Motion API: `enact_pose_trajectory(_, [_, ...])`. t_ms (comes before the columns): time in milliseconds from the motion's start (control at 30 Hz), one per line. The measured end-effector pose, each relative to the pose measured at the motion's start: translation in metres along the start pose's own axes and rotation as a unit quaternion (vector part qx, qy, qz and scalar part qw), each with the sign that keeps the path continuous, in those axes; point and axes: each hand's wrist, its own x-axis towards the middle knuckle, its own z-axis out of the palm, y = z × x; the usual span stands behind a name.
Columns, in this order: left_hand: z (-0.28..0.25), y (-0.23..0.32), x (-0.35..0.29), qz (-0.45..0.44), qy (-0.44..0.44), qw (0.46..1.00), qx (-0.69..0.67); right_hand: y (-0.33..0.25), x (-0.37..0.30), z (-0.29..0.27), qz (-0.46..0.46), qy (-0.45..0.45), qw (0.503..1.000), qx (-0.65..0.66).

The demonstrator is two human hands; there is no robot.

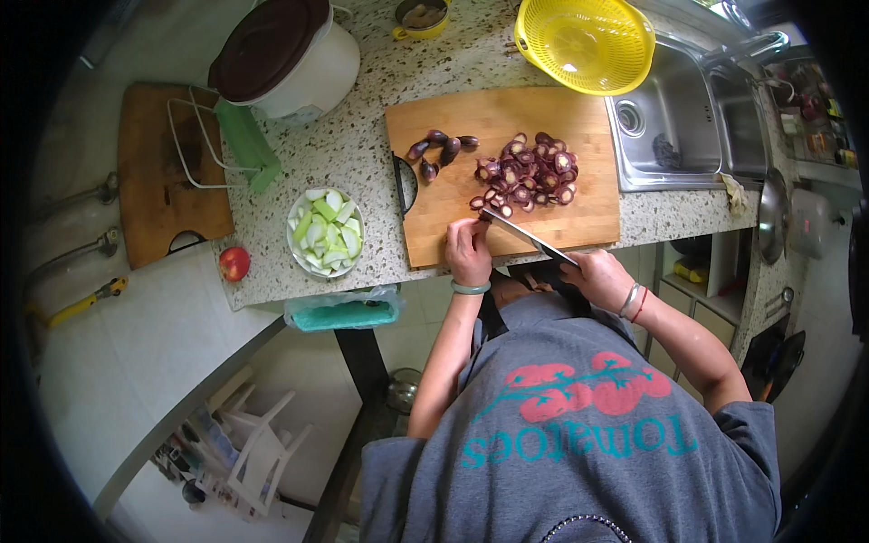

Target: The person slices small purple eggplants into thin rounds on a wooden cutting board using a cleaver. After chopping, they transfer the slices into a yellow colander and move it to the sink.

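A wooden cutting board lies on the speckled counter. A heap of dark purple vegetable slices sits on it, with a few whole purple pieces to the left. My left hand is closed at the board's near edge, pressing a small purple piece against the knife blade. My right hand grips the handle of a knife, whose blade points left toward my left hand's fingers.
A white bowl of pale green slices and a red apple stand left of the board. A yellow colander, steel sink, white cooker with brown lid and second wooden board surround it.
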Motion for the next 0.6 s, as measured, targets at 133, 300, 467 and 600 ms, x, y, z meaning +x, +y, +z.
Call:
enact_pose_trajectory(133, [0.000,-0.002,0.000,0.030,0.012,0.999,0.014,0.004,0.008,0.001,-0.021,-0.019,1.000,-0.013])
enact_pose_trajectory(300, [-0.001,-0.003,0.001,0.034,-0.010,0.999,-0.014,0.001,0.036,0.016,-0.007,-0.024,1.000,0.004])
enact_pose_trajectory(467, [-0.001,-0.006,0.001,0.045,-0.022,0.999,-0.019,0.004,0.052,0.027,0.009,-0.017,0.999,0.050])
enact_pose_trajectory(600, [0.001,-0.004,0.000,0.031,-0.002,1.000,-0.004,0.024,0.038,0.010,-0.035,-0.025,0.997,0.069])
